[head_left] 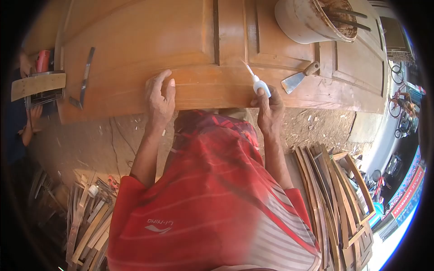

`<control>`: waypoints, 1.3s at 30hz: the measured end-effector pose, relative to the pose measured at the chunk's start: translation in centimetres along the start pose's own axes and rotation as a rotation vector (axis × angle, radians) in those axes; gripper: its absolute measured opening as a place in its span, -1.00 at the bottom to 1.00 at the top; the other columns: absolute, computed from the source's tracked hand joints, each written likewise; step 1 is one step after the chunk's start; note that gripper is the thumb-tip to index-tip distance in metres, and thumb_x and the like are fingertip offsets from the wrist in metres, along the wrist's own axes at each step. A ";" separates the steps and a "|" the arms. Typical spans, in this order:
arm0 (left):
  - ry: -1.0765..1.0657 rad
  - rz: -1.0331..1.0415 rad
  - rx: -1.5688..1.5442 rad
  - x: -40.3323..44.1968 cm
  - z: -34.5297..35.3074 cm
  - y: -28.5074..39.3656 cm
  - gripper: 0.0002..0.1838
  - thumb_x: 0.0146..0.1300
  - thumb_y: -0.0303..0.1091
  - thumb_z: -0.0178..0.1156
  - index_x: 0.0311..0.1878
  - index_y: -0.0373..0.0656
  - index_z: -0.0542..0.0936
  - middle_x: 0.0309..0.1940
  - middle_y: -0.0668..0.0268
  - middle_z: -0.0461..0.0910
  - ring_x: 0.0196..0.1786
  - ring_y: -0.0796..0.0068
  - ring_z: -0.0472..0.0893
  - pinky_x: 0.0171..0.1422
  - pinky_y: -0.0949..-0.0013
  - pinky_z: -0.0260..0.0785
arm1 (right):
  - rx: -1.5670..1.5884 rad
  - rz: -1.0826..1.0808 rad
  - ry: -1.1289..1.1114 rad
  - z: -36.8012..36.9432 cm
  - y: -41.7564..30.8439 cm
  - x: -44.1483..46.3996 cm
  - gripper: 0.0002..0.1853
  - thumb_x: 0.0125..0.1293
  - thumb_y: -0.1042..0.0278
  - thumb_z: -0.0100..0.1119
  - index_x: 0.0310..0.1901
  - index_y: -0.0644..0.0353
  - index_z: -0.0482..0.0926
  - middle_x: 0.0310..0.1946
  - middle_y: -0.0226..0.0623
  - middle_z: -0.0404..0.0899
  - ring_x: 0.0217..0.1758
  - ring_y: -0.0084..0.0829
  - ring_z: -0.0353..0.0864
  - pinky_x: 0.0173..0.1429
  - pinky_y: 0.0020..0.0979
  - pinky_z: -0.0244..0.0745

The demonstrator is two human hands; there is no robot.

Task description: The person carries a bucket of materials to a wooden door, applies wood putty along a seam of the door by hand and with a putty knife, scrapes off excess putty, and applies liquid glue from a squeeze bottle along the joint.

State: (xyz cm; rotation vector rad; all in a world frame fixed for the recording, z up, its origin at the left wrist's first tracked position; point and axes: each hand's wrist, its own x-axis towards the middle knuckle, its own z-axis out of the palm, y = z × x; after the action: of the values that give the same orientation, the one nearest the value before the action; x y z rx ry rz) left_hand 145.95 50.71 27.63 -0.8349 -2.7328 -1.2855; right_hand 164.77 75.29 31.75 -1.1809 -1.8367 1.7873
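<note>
A brown panelled wooden door (199,83) lies flat across the view. My left hand (160,99) rests at its near edge, fingers apart, with nothing held. In my right hand (270,108) is a small white bottle (261,86), squeezed between thumb and fingers. The bottle's long thin nozzle points up and left, its tip close to the door surface near a panel groove. Right of the bottle, a putty knife (298,80) with a wooden handle lies on the door.
A stained white bucket (312,20) holding tools stands at the upper right. A metal square (86,77) lies on the door's left part. At the far left, another person's hands (34,115) are near a red can (43,61). Wood strips (325,194) are piled below right and left.
</note>
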 end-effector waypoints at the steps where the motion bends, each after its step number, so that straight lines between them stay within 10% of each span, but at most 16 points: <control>1: -0.006 0.002 -0.001 0.3 -0.2 -0.6 -0.67 0.57 -0.45 0.31 0.33 -0.25 0.66 0.19 0.07 0.75 0.25 0.01 0.67 0.39 -0.02 0.51 | -0.039 0.017 0.013 0.3 0.2 -0.1 -0.62 0.69 0.09 0.32 0.14 0.33 0.71 -0.33 -0.43 0.68 -0.32 -0.62 0.63 -0.16 -0.48 0.56; 39: 0.049 0.097 -0.007 1.1 0.5 -1.3 -0.70 0.47 -0.49 0.37 0.23 -0.22 0.69 0.04 0.12 0.74 0.11 0.02 0.66 0.24 0.02 0.53 | -0.133 -0.153 0.083 2.7 3.2 -0.1 -0.75 0.56 0.24 0.42 0.02 0.29 0.77 -0.38 -0.51 0.63 -0.36 -0.70 0.45 -0.28 -0.50 0.38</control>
State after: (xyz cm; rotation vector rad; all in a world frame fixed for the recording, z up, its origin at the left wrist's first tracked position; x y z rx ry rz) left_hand 144.50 50.87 26.61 -0.9111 -2.6176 -1.2802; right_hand 163.94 73.02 28.30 -1.1090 -1.9657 1.5327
